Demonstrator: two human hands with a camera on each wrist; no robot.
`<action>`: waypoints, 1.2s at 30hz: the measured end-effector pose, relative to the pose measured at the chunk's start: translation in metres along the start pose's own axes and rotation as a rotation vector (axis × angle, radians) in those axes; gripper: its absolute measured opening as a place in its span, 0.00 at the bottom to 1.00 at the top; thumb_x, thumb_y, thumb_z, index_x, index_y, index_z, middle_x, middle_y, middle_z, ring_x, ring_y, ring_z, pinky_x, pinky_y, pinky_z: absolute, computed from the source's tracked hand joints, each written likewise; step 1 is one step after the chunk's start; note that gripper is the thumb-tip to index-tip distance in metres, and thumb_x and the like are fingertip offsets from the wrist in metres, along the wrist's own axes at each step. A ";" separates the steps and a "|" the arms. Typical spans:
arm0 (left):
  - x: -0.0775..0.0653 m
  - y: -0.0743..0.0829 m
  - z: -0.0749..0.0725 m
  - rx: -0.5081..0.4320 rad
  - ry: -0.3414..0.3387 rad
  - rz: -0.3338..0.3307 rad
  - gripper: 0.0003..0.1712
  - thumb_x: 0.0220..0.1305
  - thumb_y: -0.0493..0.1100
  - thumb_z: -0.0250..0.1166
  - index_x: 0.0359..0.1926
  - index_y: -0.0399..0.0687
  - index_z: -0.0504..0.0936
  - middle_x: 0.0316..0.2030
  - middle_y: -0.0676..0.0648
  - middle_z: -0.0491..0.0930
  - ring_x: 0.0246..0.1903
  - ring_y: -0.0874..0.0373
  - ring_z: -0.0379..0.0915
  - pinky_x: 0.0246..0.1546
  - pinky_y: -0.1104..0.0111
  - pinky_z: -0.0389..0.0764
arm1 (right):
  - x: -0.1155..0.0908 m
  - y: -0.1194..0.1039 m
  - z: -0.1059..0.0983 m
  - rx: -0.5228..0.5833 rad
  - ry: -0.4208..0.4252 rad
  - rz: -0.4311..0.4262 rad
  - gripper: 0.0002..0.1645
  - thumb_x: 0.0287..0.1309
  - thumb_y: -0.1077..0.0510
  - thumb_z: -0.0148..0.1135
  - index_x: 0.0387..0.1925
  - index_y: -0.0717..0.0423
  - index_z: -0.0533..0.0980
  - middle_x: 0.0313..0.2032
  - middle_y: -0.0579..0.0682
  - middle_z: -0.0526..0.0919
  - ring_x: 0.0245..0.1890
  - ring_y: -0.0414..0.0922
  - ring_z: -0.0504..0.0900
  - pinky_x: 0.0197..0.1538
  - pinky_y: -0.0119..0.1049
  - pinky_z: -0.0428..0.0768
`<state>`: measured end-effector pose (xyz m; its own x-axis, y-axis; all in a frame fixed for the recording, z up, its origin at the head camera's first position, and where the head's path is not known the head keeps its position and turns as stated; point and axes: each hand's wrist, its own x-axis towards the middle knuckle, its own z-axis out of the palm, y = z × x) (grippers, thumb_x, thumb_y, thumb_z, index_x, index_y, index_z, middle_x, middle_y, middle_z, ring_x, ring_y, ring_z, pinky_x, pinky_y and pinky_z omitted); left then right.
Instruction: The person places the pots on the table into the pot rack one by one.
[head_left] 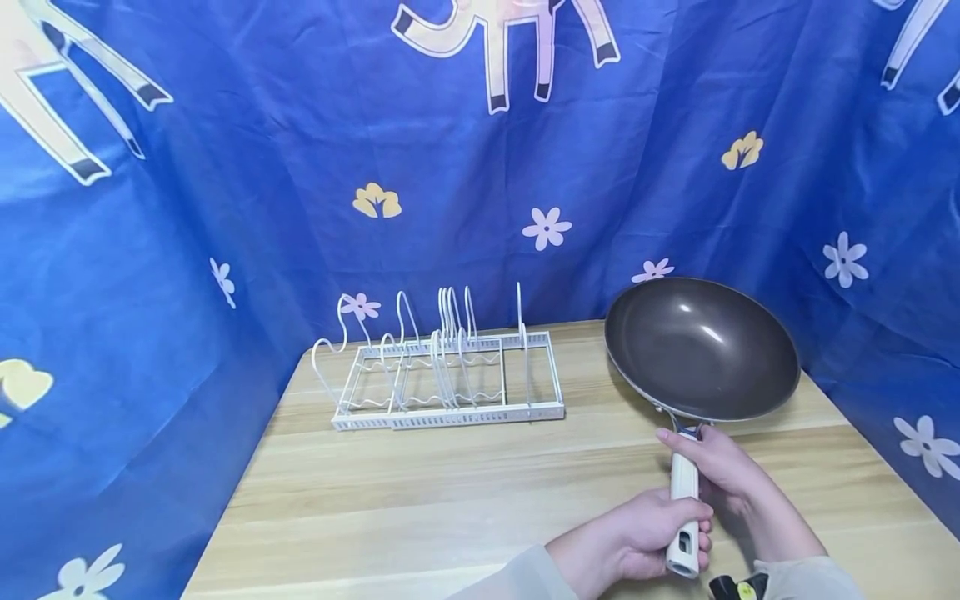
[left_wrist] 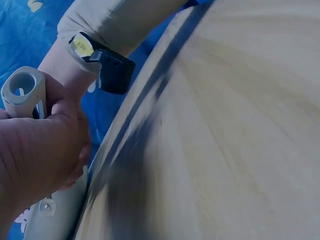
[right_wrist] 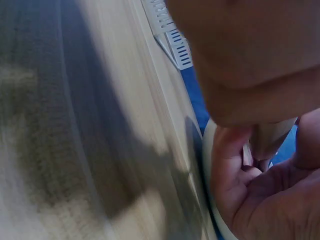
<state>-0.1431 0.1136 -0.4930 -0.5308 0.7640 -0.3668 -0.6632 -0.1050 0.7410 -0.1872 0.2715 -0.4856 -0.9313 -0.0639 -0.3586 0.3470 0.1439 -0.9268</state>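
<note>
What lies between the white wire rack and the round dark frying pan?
In the head view, only bare, pale wood-grain tabletop shows between the rack and pan.

The person wears long, plain, pale greyish sleeves: a left sleeve (head_left: 517, 579) and a creased right sleeve (left_wrist: 117, 22). At the right cuff sits a boxy black device (left_wrist: 116, 72), its yellow label (left_wrist: 82, 45) bearing dark marks.

rack (head_left: 480, 414) on the table (head_left: 375, 492), left of the pan (head_left: 697, 350)
</note>
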 end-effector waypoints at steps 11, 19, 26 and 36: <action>0.001 -0.004 -0.005 0.055 0.016 -0.024 0.14 0.66 0.38 0.55 0.51 0.49 0.66 0.23 0.54 0.70 0.21 0.62 0.68 0.23 0.74 0.76 | 0.000 0.001 0.004 -0.061 0.045 -0.018 0.18 0.67 0.52 0.62 0.41 0.60 0.65 0.24 0.41 0.73 0.21 0.35 0.75 0.25 0.30 0.77; -0.007 -0.003 -0.013 0.192 0.017 0.012 0.17 0.62 0.33 0.54 0.51 0.49 0.67 0.23 0.51 0.70 0.20 0.61 0.69 0.20 0.73 0.80 | -0.004 0.000 0.006 -0.026 0.019 -0.041 0.17 0.67 0.51 0.62 0.41 0.58 0.65 0.26 0.41 0.74 0.24 0.35 0.75 0.28 0.30 0.78; -0.023 -0.002 -0.012 0.350 0.034 0.059 0.24 0.61 0.32 0.56 0.56 0.54 0.65 0.21 0.53 0.69 0.18 0.62 0.69 0.18 0.73 0.80 | -0.018 -0.011 0.010 -0.002 0.004 -0.066 0.20 0.66 0.53 0.62 0.44 0.60 0.63 0.30 0.42 0.73 0.30 0.37 0.76 0.35 0.35 0.82; -0.053 0.008 0.005 0.528 0.180 0.175 0.27 0.61 0.34 0.60 0.60 0.57 0.67 0.17 0.55 0.69 0.11 0.61 0.68 0.13 0.72 0.77 | -0.042 -0.038 0.022 -0.021 0.005 -0.143 0.24 0.69 0.53 0.59 0.50 0.64 0.58 0.31 0.41 0.70 0.30 0.36 0.76 0.41 0.40 0.86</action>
<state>-0.1174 0.0751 -0.4645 -0.7210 0.6385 -0.2693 -0.2290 0.1472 0.9622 -0.1586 0.2470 -0.4379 -0.9717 -0.0799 -0.2222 0.2082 0.1540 -0.9659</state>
